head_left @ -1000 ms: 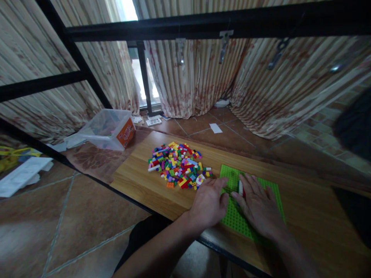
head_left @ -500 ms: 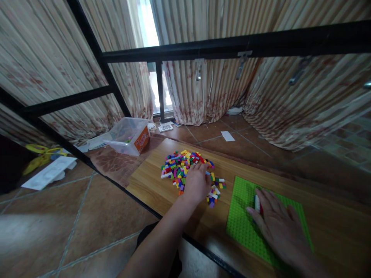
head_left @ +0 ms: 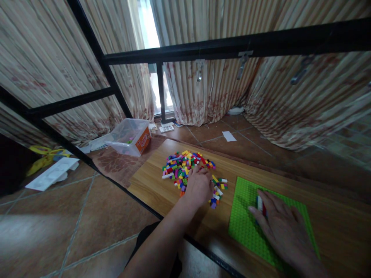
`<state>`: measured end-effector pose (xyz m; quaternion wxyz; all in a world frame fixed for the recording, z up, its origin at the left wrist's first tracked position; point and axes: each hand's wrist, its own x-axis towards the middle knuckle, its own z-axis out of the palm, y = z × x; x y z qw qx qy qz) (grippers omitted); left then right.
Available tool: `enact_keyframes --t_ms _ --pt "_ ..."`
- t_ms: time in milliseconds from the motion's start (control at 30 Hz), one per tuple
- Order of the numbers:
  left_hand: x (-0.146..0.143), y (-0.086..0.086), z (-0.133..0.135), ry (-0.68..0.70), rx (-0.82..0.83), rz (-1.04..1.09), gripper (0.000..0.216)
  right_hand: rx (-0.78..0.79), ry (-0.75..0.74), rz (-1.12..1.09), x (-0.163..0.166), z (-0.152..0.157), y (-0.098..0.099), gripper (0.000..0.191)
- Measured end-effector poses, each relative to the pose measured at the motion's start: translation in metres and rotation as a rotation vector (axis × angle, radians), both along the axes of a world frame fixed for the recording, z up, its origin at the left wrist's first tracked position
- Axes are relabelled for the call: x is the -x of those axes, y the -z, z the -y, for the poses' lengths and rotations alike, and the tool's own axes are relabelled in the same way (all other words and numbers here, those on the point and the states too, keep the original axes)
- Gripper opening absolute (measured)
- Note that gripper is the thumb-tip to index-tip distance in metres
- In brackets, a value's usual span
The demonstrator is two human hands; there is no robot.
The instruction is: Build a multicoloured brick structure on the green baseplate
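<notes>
Small toy building bricks (head_left: 176,168) of many colours lie in a loose pile on the wooden tabletop. My left hand (head_left: 198,185) reaches down into the pile's right side, fingers bent and slightly apart, with the tips partly hidden among the bricks. To the right lies a green studded baseplate (head_left: 243,220). Over it rests my right hand (head_left: 278,224), fingers stretched out and thumb apart. Beside that thumb and partly under the fingers stands a small row of white, red and blue bricks (head_left: 260,204) on the baseplate; the hand covers the rest of it.
A clear plastic box (head_left: 129,137) with an orange label and a few bricks inside stands beyond the table's left end. Black metal bars (head_left: 185,52) cross in front of striped curtains (head_left: 203,88). White paper (head_left: 228,136) lies on the tiled floor.
My left hand has shifted slightly within the pile, its fingers lower among the bricks. The right hand stays over the baseplate. The whole view has moved a little.
</notes>
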<state>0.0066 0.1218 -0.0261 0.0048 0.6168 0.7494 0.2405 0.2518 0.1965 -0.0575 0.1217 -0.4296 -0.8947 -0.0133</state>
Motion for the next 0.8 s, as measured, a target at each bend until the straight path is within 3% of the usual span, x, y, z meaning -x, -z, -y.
enact_keyframes --t_ms 200,333,433,633,800 --pt "0.015 -0.012 0.013 -0.016 -0.055 0.068 0.02 -0.031 -0.007 0.008 -0.003 -0.003 0.004 0.067" --pt "0.05 -0.014 0.026 -0.339 -0.121 0.105 0.018 -0.047 -0.013 0.011 -0.004 -0.004 0.005 0.066" --pt "0.077 -0.01 0.037 -0.508 -0.053 0.044 0.033 -0.045 -0.013 -0.006 -0.003 -0.004 0.005 0.064" --pt "0.094 -0.006 0.048 -0.543 0.104 -0.022 0.03 -0.042 -0.009 -0.008 -0.002 -0.005 0.006 0.065" --pt "0.09 -0.008 0.045 -0.567 0.108 -0.025 0.02 -0.035 -0.003 -0.017 -0.002 -0.004 0.004 0.063"
